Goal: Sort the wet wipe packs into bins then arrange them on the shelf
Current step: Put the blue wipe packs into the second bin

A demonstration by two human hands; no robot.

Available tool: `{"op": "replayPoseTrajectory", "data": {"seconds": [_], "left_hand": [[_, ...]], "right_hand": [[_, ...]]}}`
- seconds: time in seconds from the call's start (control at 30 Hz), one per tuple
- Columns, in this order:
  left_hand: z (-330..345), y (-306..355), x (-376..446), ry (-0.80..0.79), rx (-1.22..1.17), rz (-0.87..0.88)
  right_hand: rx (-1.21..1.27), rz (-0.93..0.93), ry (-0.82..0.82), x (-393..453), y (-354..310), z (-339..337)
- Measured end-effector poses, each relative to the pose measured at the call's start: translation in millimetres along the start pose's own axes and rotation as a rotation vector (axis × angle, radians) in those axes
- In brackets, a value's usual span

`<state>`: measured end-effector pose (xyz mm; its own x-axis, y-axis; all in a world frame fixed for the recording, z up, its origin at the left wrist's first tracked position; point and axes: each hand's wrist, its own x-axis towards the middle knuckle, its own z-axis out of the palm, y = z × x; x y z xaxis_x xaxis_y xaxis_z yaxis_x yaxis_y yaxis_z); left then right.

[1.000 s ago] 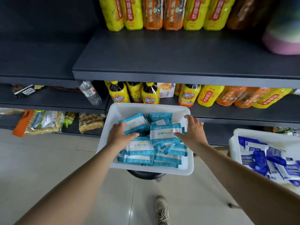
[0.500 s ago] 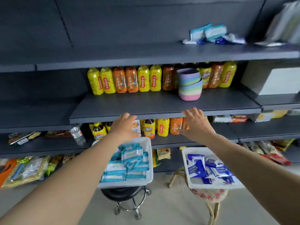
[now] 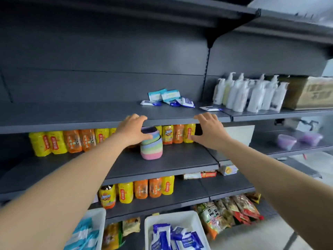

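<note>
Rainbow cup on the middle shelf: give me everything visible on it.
The rainbow cup looks like two stacked soft-looking cups with rounded corners, banded in pastel stripes: purple at the top, then blue, green, yellow and pink at the base. It stands upright on the dark shelf board, in front of a row of yellow and orange drink bottles. The top one's opening shows a dark inside. The left hand overlaps its upper left edge; whether they touch cannot be told.
</note>
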<state>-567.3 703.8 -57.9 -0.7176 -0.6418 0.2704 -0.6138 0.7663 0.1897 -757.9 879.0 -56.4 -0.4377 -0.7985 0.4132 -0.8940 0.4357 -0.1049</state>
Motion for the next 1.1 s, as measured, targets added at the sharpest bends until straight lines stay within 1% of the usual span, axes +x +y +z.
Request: {"op": "replayPoseTrajectory", "data": {"seconds": [0.2,0.37,0.43,0.53,0.63,0.83,1.1], "left_hand": [[19.8,63.2,80.4,0.009,-0.058,-0.123],[41.6,90.3,126.6,-0.002,-0.119,-0.207],[47.7,94.8,142.1,-0.006,-0.127,-0.223],[54.9,97.8,166.2,0.014,-0.208,-0.251],[64.8,102.3,192.2,0.006,-0.245,-0.246],[89.6,119.4,255.0,-0.026,-0.216,-0.261],[138.5,144.5,352.2,-0.001,-0.250,-0.333]], "right_hand": [[0.039,-0.079,-0.022,58.9,90.6,-4.7],[0.085,-0.104,-0.050,96.1,146.8,1.5],[0.107,-0.076,-0.074,109.2,164.8,7.0],[0.139,-0.028,-0.089,125.4,187.3,17.6],[0.162,-0.002,-0.091,140.4,205.5,30.4],[0.189,0.012,-0.106,189.6,243.9,55.3],[0.220,-0.055,-0.231,279.3,305.3,96.9]]}}
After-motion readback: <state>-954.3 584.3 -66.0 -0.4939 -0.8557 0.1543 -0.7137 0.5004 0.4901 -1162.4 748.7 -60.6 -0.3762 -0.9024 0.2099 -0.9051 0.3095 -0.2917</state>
